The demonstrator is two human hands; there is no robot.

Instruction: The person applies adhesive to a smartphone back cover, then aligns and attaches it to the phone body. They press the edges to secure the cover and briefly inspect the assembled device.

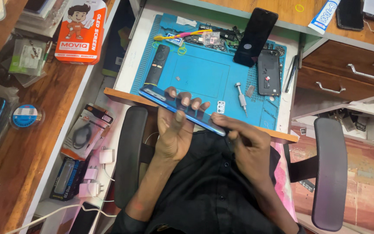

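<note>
My left hand (176, 130) grips a blue smartphone (161, 97) from below, fingers curled over its upper edge, holding it slanted above the near edge of the blue work mat (200, 76). My right hand (243, 141) pinches at the phone's lower right end; whether it holds a small tool I cannot tell. A small camera-lens piece (220, 107) and a silver screwdriver (241, 99) lie on the mat just beyond the phone.
On the mat lie a black remote (158, 64), a black phone back shell (269, 72), a leaning dark phone (256, 37), tweezers and small parts. An orange screen box (81, 30) sits left. Chair armrests (329, 173) flank me; wooden drawers stand right.
</note>
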